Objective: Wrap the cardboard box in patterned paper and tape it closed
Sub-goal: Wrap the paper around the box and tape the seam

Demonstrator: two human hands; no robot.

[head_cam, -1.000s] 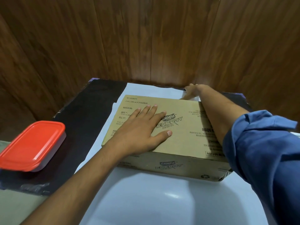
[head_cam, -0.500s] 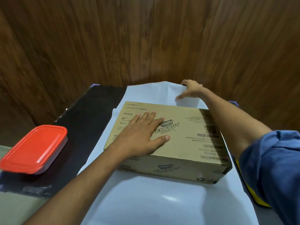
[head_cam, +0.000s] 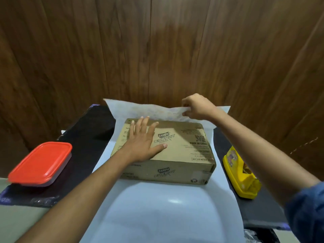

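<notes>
The cardboard box lies flat on the white sheet of paper, under the left hand. This hand is spread, with straight fingers pressing on the box top. Behind the box, the right hand pinches the far edge of the paper and holds it lifted. Left of the left hand, a red-lidded container sits on the dark desk. Near the right forearm lies a yellow tape dispenser.

Brown cardboard box with black CAMPA ENERGY print, closed, lying flat on its broad face, centred on a sheet of paper, white side up, far edge of sheet raised upright behind box, near portion spread flat
</notes>
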